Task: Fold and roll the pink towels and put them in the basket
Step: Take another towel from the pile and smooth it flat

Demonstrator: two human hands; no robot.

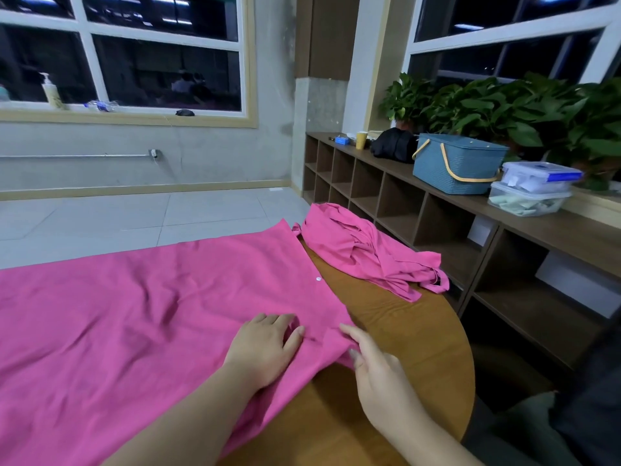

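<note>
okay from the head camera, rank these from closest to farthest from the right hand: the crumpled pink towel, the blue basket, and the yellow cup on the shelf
From the right hand:
1. Crumpled pink towel, on the table's far right.
2. Blue basket, on the shelf top to the right.
3. Yellow cup, at the shelf's far end.

Dim indoor light, dark windows (161, 62), wide-angle warping

A large pink cloth towel (134, 324) lies spread over the round wooden desk (403, 331). Behind and right of the towel, a crumpled pink towel (363, 250) sits on the desk's far edge. Further right of the desk, a blue woven basket (457, 163) stands on the wooden shelf unit (504, 230).
</note>
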